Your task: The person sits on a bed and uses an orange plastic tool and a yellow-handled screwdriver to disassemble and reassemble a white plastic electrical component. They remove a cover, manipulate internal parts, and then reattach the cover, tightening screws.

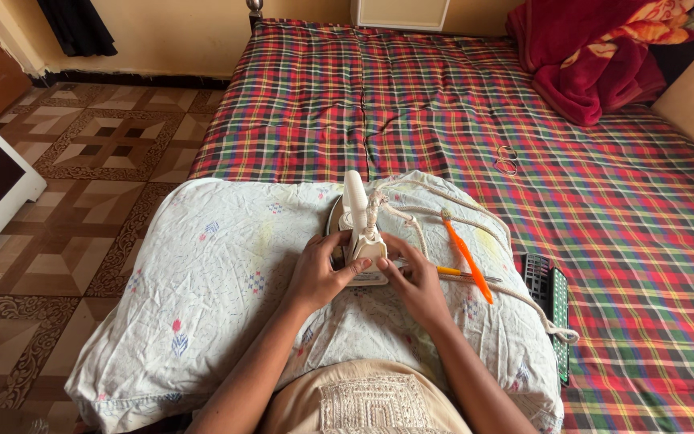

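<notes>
Left hand [319, 273] and right hand [415, 281] clasp iron [361, 229] between them.

A single head-worn camera looks steeply down and forward from close above the pillow [226, 273]. Beyond it the view takes in the bed [443, 104] and the floor [98, 161] on the left.

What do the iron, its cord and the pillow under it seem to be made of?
Iron: smooth cream plastic body, likely, with a faint sheen; its base looks like darker metal.
Cord: braided cloth cover, judging by its matt, rope-like look.
Pillow: thin printed woven cloth, probably cotton, creased and matt.
The left hand and right hand hold the iron's rear end.
</notes>
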